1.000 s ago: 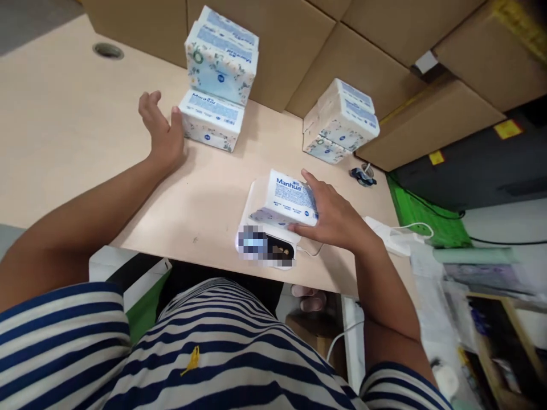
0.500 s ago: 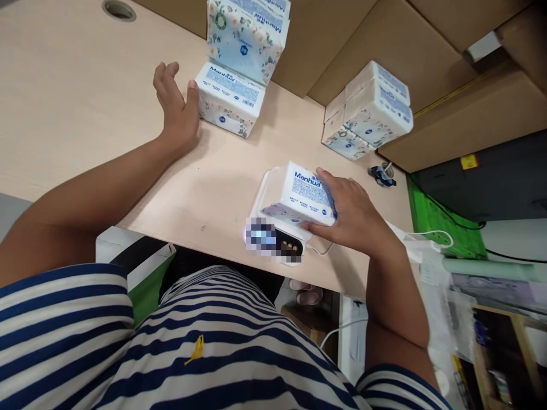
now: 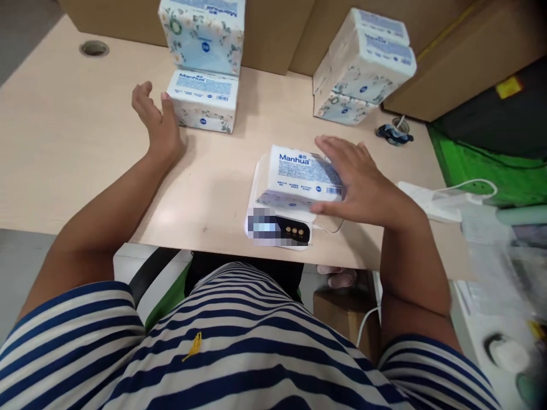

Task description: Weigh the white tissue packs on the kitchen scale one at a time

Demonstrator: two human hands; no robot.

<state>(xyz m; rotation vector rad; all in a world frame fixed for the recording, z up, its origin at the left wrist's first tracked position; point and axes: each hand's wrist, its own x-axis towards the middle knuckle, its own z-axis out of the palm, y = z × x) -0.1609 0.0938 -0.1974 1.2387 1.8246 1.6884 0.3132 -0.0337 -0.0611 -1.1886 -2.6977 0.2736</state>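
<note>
A white tissue pack (image 3: 299,173) printed "Manhua" lies on a small white digital scale (image 3: 256,196) near the table's front edge. My right hand (image 3: 356,179) is at the pack's right end with fingers spread, the thumb by the front lower edge and the other fingers raised over the back corner. Beside another tissue pack (image 3: 204,97) at the back left, my left hand (image 3: 158,122) rests open on the table, its thumb against the pack's left end. Behind that pack stand taller stacked tissue packs (image 3: 203,40). The scale's display is blurred out.
Several stacked tissue packs (image 3: 363,68) stand at the back right, before cardboard boxes (image 3: 277,40). Near them lies a dark blue item (image 3: 394,134) by a cable hole. A power strip (image 3: 431,202) with white cords sits at the right edge. A second cable hole (image 3: 94,49) is at the left.
The pack on the scale has gone from tilted to lying flatter. My right hand's fingers have loosened and lifted from its end. My left hand stays by its pack; the camera view has shifted.
</note>
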